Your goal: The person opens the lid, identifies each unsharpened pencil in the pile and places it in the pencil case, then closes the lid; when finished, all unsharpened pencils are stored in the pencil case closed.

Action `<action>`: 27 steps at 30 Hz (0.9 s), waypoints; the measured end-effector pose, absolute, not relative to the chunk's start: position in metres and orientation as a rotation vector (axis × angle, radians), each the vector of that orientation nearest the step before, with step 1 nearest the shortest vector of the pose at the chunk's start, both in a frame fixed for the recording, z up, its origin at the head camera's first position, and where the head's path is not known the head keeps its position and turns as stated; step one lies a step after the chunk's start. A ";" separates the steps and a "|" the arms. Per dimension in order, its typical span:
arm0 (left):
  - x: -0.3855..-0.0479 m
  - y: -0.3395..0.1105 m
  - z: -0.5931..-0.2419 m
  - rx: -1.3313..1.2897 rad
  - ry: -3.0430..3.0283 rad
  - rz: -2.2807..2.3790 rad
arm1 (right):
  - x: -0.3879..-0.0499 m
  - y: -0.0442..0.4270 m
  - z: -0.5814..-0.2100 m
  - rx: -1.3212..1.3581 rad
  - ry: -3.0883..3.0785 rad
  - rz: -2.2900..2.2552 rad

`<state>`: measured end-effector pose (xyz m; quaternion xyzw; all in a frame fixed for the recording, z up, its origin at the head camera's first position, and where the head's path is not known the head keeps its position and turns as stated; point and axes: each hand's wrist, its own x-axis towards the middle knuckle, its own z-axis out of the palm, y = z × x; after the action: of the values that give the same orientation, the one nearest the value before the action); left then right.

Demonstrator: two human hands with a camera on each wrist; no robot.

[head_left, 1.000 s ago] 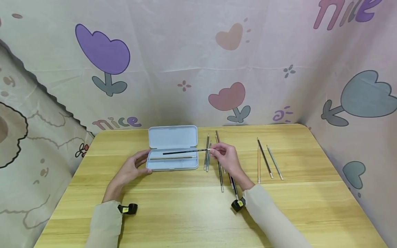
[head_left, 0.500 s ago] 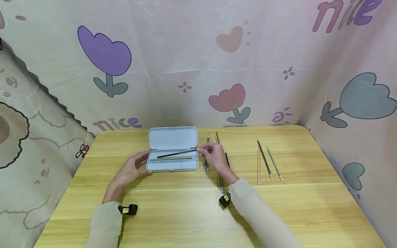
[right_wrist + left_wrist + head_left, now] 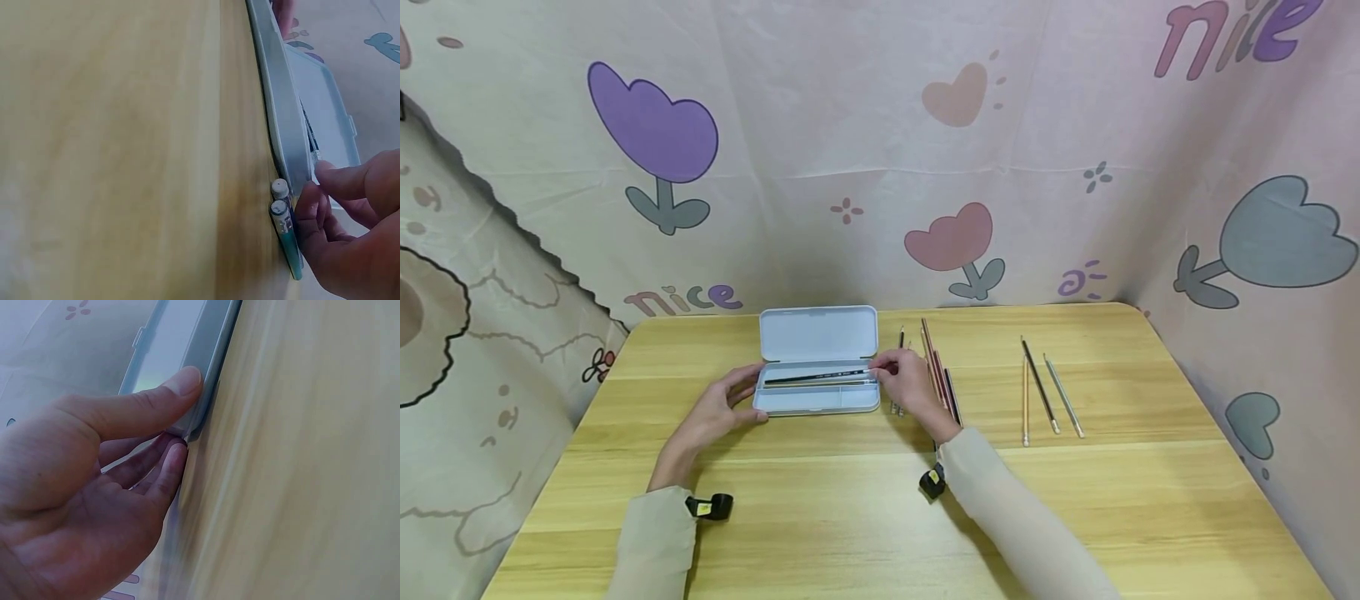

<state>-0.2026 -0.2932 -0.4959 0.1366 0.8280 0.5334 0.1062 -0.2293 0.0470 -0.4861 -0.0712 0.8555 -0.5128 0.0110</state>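
Note:
A light blue pencil case lies with its lid up near the table's back edge. My left hand grips its left end; in the left wrist view the thumb rests over the rim and the other fingers lie against the end wall. My right hand pinches the eraser end of a black pencil at the case's right end. That pencil lies along the rear compartment, beside a second pencil there. In the right wrist view the fingers partly hide the black pencil, and two eraser-tipped pencils lie just below the hand.
Several dark and reddish pencils lie on the table right of the case, partly under my right hand and forearm. Farther right are a yellow pencil, a black pencil and a grey-green pencil. A patterned cloth hangs behind the table.
My right hand has moved left and slightly down, bringing the black pencil from above the case's right side into the rear compartment. The left hand stays on the case.

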 end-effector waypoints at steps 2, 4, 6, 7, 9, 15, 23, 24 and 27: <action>-0.203 -0.293 -0.496 0.405 2.439 1.573 | -0.230 0.046 -0.486 -0.225 2.671 -1.589; -0.203 -0.293 -0.496 0.405 2.439 1.570 | -0.231 0.045 -0.486 -0.220 2.680 -1.572; -0.203 -0.293 -0.496 0.401 2.441 1.570 | -0.231 0.045 -0.487 -0.221 2.682 -1.559; -0.203 -0.293 -0.495 0.399 2.441 1.571 | -0.231 0.045 -0.486 -0.218 2.685 -1.553; -0.202 -0.293 -0.495 0.395 2.440 1.570 | -0.232 0.044 -0.487 -0.222 2.687 -1.545; -0.201 -0.293 -0.494 0.389 2.437 1.571 | -0.233 0.043 -0.487 -0.243 2.682 -1.556; -0.201 -0.294 -0.496 0.387 2.419 1.597 | -0.231 0.045 -0.487 -0.275 2.672 -1.581; -0.201 -0.294 -0.496 0.385 2.418 1.596 | -0.230 0.046 -0.486 -0.283 2.661 -1.595; -0.202 -0.294 -0.496 0.383 2.416 1.598 | -0.227 0.051 -0.481 -0.333 2.619 -1.641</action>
<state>-0.2016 -0.2935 -0.4960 0.1302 0.8219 0.5436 0.1099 -0.2272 0.0514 -0.4813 -0.1070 0.8423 -0.5280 0.0165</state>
